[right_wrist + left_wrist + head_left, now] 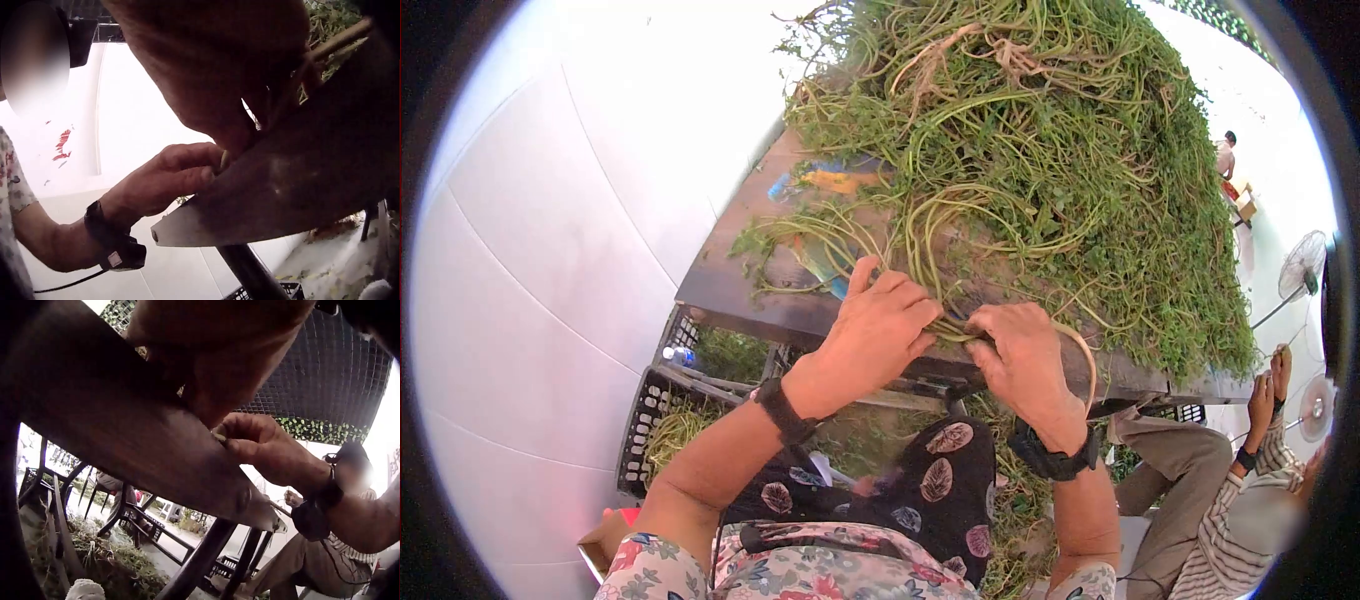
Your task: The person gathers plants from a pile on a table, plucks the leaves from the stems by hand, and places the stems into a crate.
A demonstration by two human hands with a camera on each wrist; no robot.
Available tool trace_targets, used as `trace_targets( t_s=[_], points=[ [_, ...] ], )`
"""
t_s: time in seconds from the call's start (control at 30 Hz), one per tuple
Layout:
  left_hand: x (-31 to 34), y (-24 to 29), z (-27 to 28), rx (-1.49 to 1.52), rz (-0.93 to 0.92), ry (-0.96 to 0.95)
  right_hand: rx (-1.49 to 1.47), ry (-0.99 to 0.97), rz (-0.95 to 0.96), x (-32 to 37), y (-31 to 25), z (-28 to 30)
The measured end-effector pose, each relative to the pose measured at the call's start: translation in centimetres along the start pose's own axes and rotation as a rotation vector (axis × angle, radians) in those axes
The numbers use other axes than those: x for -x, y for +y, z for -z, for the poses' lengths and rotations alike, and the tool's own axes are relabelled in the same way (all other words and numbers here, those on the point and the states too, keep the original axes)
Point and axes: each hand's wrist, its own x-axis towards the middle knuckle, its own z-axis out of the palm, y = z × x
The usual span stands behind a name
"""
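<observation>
Long green plant stems (948, 328) run between my two hands at the table's near edge. My left hand (878, 325) grips them with curled fingers. In the right wrist view, this left hand (169, 172) has thumb and fingers around a green stem (224, 159). My right hand (1020, 355) pinches the stems' other side, and in the left wrist view a short stem end (219, 436) shows at its fingertips. A thicker pale stem (1088, 355) curves past the right hand. Behind the left hand lies a small leafy bunch (810, 225).
A large heap of leafy stems (1040, 130) covers much of the dark table (740, 230). Black crates (640, 430) with greens stand underneath at left. A second person (1230, 510) sits at right, near standing fans (1303, 265). A white wall (520, 270) is at left.
</observation>
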Motion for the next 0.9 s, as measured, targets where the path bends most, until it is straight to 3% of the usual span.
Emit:
trace_targets(
  t_s=[0.3, 0.5, 0.63, 0.73, 0.9],
  points=[
    [0.4, -1.2, -1.3, 0.119, 0.029, 0.051, 0.069, -0.037, 0.142, -1.4, -1.2, 0.3],
    [0.3, -1.0, -0.4, 0.193, 0.05, 0.475, -0.069, 0.033, -0.211, -1.8, -0.4, -1.1],
    [0.7, -1.2, -0.1, 1.083, 0.574, 0.121, -0.102, 0.149, -0.184, -2.5, 0.0, -0.8],
    [-0.6, -0.8, 0.9, 1.546, 0.708, 0.013, -0.151, 0.2, -0.098, -2.8, -0.4, -1.3],
    [-1.0, -2.3, -1.6, 1.722, 0.728, 0.206, -0.188, 0.163, -0.036, -2.3, -0.5, -1.7]
  ],
)
